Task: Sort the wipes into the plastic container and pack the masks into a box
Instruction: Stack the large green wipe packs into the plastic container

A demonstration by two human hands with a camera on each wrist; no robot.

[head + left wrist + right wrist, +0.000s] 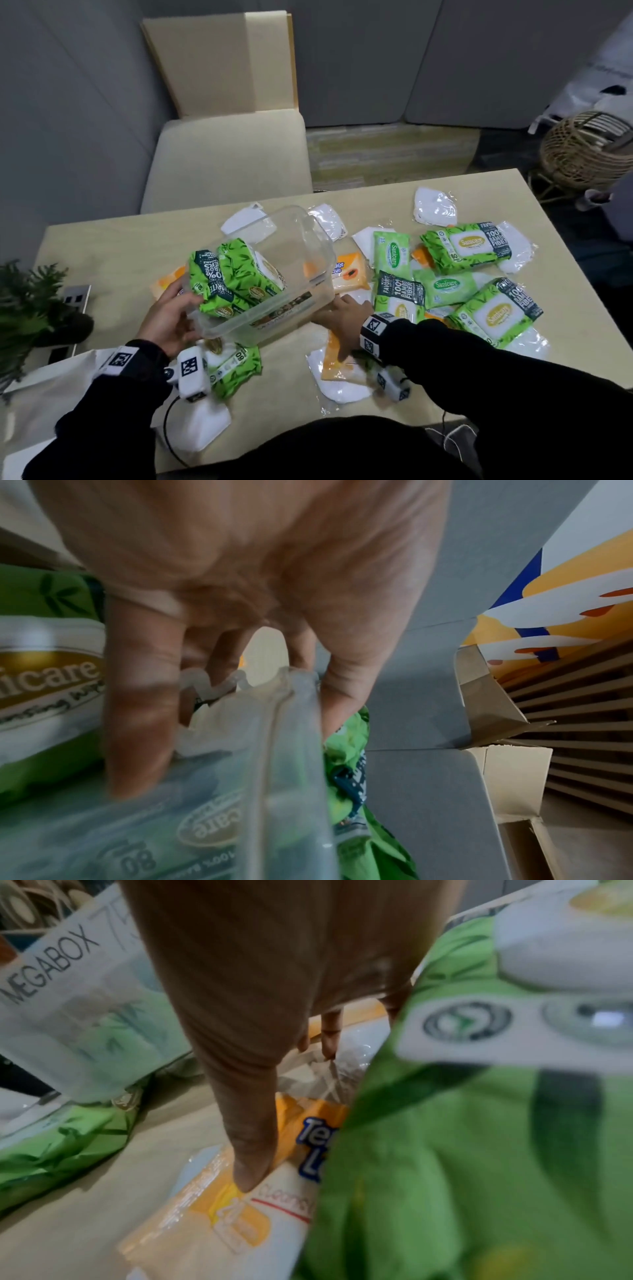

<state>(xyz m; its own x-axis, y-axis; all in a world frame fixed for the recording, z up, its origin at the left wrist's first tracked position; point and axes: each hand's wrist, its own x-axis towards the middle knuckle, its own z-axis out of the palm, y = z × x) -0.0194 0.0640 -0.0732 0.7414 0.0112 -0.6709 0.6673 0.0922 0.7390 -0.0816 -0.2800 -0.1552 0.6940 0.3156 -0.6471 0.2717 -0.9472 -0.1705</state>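
A clear plastic container (317, 240) is tilted above the table, with green wipes packs (236, 281) inside. My left hand (171, 315) grips its near-left rim. In the left wrist view the fingers (137, 723) curl over the container's edge (291, 777). My right hand (342, 315) lies spread just right of the container. Its thumb (246, 1164) presses an orange wipes pack (222, 1218) and its fingertips touch a wrapped white mask (342, 1069). More green packs (466, 246), an orange pack (349, 277) and masks (435, 205) are scattered on the right.
A grey cardboard box with open flaps (428, 669) stands at my left. One green pack (233, 366) and a mask (202, 425) lie under my left wrist. A chair (226, 164) faces the table's far edge, a plant (27, 308) stands left, and a wicker basket (582, 150) sits far right.
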